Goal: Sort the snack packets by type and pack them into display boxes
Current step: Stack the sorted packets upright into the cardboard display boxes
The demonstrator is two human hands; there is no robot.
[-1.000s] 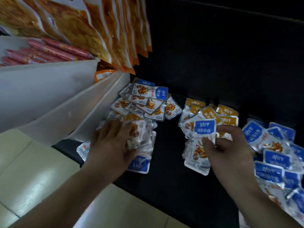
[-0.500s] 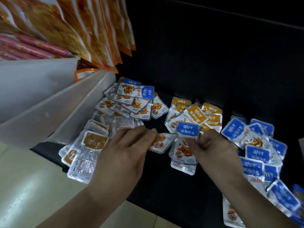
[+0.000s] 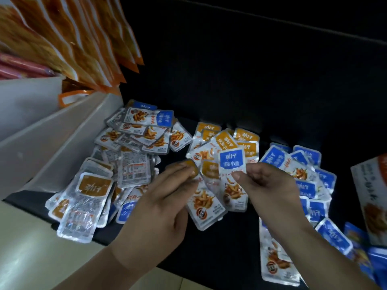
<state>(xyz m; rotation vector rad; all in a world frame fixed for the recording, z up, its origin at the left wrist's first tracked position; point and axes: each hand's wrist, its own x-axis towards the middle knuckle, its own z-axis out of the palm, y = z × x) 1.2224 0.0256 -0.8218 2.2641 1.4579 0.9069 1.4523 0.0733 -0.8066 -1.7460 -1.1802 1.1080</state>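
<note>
Now the left hand (image 3: 161,208) is pinching an orange-topped packet (image 3: 207,204), the right hand (image 3: 270,185) gripping a blue-topped packet (image 3: 232,162) just beside it.

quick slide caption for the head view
Left hand pinches an orange-topped packet, right hand a blue-topped packet, amid loose snack packets on a dark surface.

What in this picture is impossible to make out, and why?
All in the head view:
- Printed box: cut off by the right edge; contents unseen.
- Left hand thumb: hidden behind its fingers on the orange-topped packet.
- Packets behind the blue-topped packet the right hand pinches: overlapped, uncountable.
- Print on the face-down packet: too small.
- Red items, top left: blurred, cropped.
</note>
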